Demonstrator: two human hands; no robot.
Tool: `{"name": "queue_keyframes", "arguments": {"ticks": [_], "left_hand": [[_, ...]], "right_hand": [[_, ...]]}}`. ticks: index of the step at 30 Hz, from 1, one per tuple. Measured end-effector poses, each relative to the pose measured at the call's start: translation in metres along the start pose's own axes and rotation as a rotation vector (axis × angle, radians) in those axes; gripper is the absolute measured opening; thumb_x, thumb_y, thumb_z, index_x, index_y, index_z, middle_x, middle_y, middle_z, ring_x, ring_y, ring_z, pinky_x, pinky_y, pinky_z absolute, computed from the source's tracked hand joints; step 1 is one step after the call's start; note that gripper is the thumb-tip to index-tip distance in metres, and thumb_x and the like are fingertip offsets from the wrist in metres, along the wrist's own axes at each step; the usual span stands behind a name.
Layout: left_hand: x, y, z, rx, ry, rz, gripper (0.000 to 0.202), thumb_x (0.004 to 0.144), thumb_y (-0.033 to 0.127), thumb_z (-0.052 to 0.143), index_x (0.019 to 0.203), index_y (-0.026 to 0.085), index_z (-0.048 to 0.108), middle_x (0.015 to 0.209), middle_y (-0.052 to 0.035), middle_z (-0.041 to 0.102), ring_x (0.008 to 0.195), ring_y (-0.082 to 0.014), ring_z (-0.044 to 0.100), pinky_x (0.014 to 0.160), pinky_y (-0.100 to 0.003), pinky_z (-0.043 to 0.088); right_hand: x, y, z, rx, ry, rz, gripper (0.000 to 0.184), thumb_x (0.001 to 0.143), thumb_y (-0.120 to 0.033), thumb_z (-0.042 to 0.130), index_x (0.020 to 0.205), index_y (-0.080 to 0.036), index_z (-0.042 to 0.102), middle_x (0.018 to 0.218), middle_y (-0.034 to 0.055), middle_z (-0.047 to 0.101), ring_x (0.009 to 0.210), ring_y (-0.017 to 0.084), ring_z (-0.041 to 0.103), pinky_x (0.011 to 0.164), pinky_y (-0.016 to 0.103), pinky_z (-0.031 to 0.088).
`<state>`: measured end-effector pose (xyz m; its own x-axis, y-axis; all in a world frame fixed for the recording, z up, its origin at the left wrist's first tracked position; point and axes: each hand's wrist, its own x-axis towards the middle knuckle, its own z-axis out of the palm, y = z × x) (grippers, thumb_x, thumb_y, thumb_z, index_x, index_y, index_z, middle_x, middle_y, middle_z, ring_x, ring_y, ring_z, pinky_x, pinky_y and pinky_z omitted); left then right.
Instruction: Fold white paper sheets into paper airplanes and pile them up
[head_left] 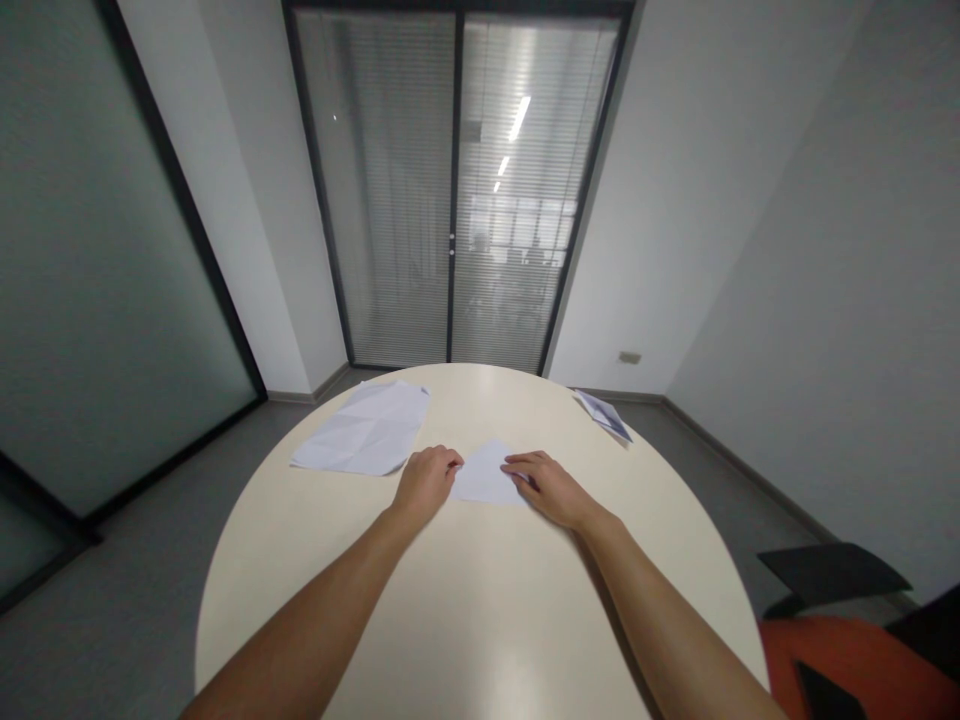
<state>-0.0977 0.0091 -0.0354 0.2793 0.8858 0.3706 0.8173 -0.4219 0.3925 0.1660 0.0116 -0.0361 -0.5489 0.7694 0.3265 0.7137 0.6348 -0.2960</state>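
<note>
A white sheet of paper (484,480), folded to a pointed shape, lies on the round table between my hands. Its point faces away from me. At its left edge, my left hand (429,483) is closed, thumb and fingers pinching the paper. My right hand (551,488) rests over the right edge with its fingers stretched out and apart, the fingertips touching the paper. Part of that edge is hidden under the right hand.
Creased white sheets (367,430) lie at the table's far left. A folded paper piece (604,415) sits near the far right rim of the cream table (465,620). An orange chair (855,665) with a black armrest stands at right. Beyond are glass panels with blinds (397,200).
</note>
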Motion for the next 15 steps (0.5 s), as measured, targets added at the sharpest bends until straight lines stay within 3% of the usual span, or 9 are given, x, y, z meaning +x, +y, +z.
{"name": "queue_keyframes", "arguments": {"ticks": [9, 15], "left_hand": [[-0.003, 0.015, -0.007, 0.235, -0.150, 0.041, 0.027, 0.091, 0.008, 0.049, 0.099, 0.018, 0.073, 0.105, -0.0066, 0.073, 0.100, -0.0228, 0.064, 0.091, -0.036, 0.046], [-0.009, 0.029, -0.011, 0.346, -0.224, 0.052, 0.028, 0.089, 0.003, 0.045, 0.098, 0.015, 0.069, 0.106, -0.0117, 0.068, 0.104, -0.0239, 0.059, 0.088, -0.035, 0.047]], "right_hand": [[0.001, 0.002, 0.002, -0.028, 0.014, 0.016, 0.035, 0.097, -0.025, 0.049, 0.124, -0.023, 0.071, 0.128, 0.0074, 0.069, 0.118, 0.025, 0.060, 0.105, 0.040, 0.045], [0.001, -0.004, -0.003, -0.121, 0.001, 0.152, 0.038, 0.097, -0.030, 0.049, 0.128, -0.018, 0.067, 0.133, 0.0094, 0.066, 0.122, 0.026, 0.057, 0.107, 0.039, 0.042]]}}
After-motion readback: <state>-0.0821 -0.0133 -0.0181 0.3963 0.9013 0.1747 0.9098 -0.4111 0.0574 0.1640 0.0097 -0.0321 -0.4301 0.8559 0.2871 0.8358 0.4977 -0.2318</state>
